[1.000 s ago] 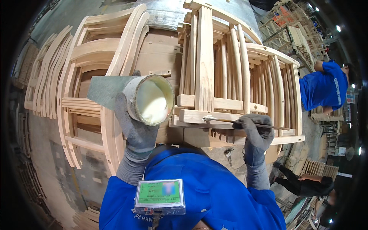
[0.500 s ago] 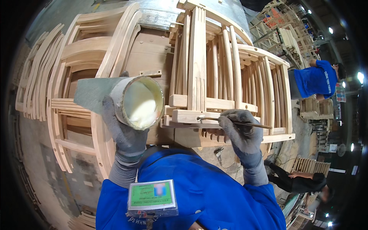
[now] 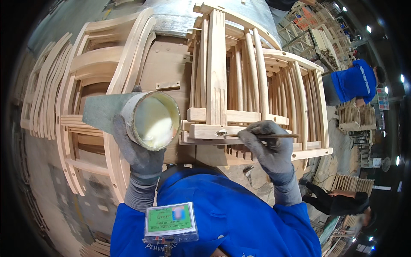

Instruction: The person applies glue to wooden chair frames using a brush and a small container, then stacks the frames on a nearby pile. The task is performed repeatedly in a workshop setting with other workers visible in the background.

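Cup [image 3: 129, 119] of white liquid [image 3: 157, 124] is above the desk [image 3: 167, 64], near its front edge, the left hand's [image 3: 140, 152] fingers clamped around it; the right hand's [image 3: 272, 145] fingers are clamped on a thin brush [image 3: 286, 135], its tip at a small hole in a wooden bar [image 3: 202, 130] near that same edge.

Blue-shirted person [image 3: 352, 83], black-clad person [image 3: 349, 203], bright lamp [image 3: 368, 29], green badge [image 3: 165, 222]

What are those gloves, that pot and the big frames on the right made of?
Gloves: probably knitted cloth, matte grey, with soft-looking wrinkles.
Pot: dull grey, perhaps metal or plastic; crusty smears leave that open.
Frames: pale wood, seemingly unpainted, since grain shows.
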### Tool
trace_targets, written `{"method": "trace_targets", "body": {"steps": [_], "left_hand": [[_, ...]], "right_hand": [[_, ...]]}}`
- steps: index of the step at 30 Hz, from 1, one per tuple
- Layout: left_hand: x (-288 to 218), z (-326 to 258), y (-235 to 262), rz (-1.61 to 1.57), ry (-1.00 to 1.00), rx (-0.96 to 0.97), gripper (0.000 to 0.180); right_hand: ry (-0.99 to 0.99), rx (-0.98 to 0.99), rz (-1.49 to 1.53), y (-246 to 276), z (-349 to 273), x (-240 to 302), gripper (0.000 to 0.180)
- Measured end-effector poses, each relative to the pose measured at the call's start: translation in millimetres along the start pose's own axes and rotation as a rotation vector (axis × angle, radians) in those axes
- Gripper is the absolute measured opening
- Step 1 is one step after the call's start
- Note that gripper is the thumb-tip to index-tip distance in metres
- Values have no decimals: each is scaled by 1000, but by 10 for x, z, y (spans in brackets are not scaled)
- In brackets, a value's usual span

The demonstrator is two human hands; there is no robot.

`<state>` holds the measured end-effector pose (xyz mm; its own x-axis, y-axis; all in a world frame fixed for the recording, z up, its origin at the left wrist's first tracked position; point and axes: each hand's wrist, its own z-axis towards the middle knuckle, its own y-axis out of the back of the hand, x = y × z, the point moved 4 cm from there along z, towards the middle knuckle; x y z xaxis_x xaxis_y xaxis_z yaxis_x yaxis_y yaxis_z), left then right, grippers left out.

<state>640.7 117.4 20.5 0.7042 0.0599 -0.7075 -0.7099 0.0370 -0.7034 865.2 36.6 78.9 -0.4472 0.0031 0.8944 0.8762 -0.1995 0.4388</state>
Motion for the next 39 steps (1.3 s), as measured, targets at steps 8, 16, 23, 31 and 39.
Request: {"method": "trace_targets", "body": {"steps": [8,16,23,31,39], "left_hand": [[126,-18,-15,146,-54,2,52],[138,-66,-243,217,14,-21,54],[97,-26,-318,-116,105,-78,55],[-97,-37,-80,-83,-29,-227,55],[-344,-238,-4,-48,-115,-380,51]], "right_hand": [[11,104,96,204,-47,-60,14],[-145,54,448,533,-154,-130,17],[70,-263,516,1107,910,-88,20],[150,-271,872,1059,2937,-744,19],[-31,-416,1025,616,3734,-1134,18]]}}
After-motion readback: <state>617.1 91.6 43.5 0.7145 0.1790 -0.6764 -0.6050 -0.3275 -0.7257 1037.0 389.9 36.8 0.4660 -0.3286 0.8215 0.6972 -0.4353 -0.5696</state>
